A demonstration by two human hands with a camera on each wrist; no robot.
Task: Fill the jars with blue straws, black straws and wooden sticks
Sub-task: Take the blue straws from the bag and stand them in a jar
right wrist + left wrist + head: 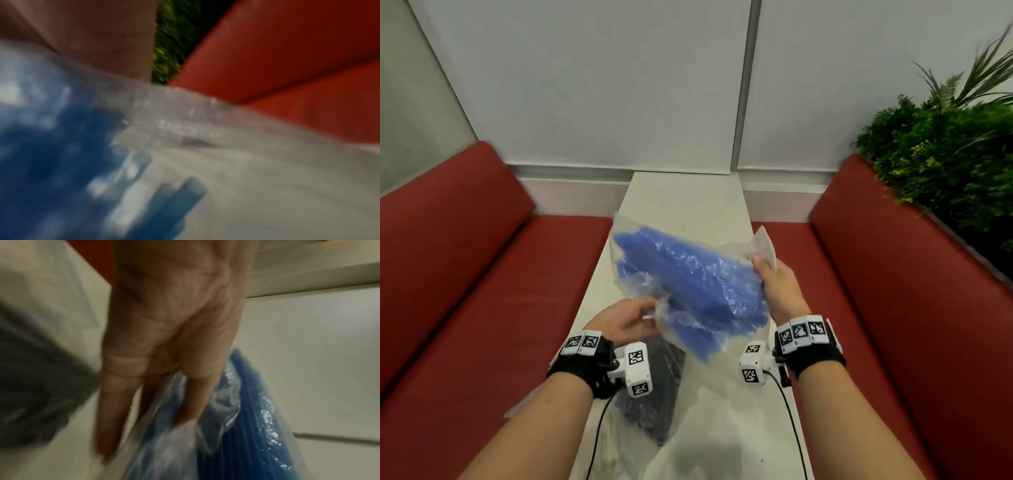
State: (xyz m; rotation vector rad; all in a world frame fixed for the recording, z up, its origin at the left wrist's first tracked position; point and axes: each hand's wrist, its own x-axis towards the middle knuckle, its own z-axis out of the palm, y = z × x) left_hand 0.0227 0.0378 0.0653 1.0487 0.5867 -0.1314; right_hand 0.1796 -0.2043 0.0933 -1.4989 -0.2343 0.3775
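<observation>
Both the left hand (625,318) and right hand (779,284) pinch the plastic bag (640,246) of blue straws (695,274) above the desk (685,202), probably to pull it open.

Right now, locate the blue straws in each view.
Head: blue straws at centre, inside the clear bag held up over the table.
Left wrist: lower right, under the fingers.
Right wrist: blurred, lower left.
Shared landmark: the crinkled clear bag round them.

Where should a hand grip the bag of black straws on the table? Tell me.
Grip the bag of black straws across the bundle's middle, from above: it lies flat on the table, long axis running away from the person. The bag's mouth isn't visible.
</observation>
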